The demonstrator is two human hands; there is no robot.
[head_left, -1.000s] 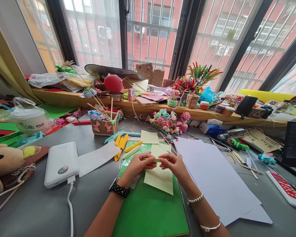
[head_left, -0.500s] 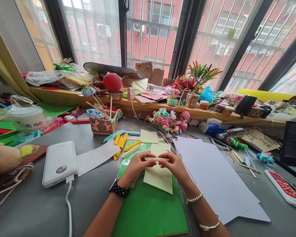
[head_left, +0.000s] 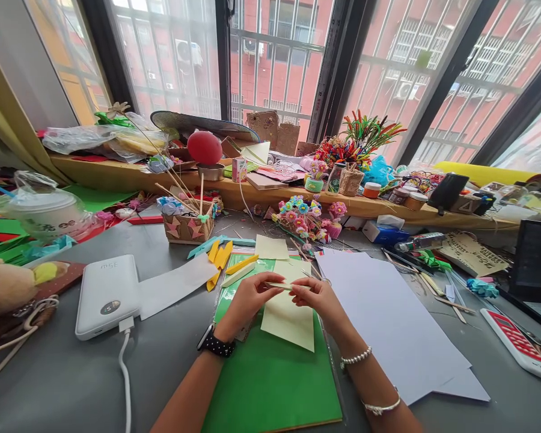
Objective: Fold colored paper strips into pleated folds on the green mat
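Observation:
Between my two hands is a narrow folded strip of pale yellow paper. My left hand pinches its left end between thumb and fingers. At the other end, my right hand has its fingertips closed on the strip. Below them lies a pale yellow paper sheet on a green pad. Just beyond my left hand rest a folded pale green strip and several folded yellow strips. A small pale yellow square sits at the far end of the pad.
White paper sheets spread to the right, with a red-and-white calculator farther out. On the left are a white power bank with its cable and a white paper piece. A cardboard box of sticks and paper flowers stand behind.
My fingers have shifted slightly along the strip, and it now looks thinner and tilted. The view has moved a little; the things on the table stay where they were.

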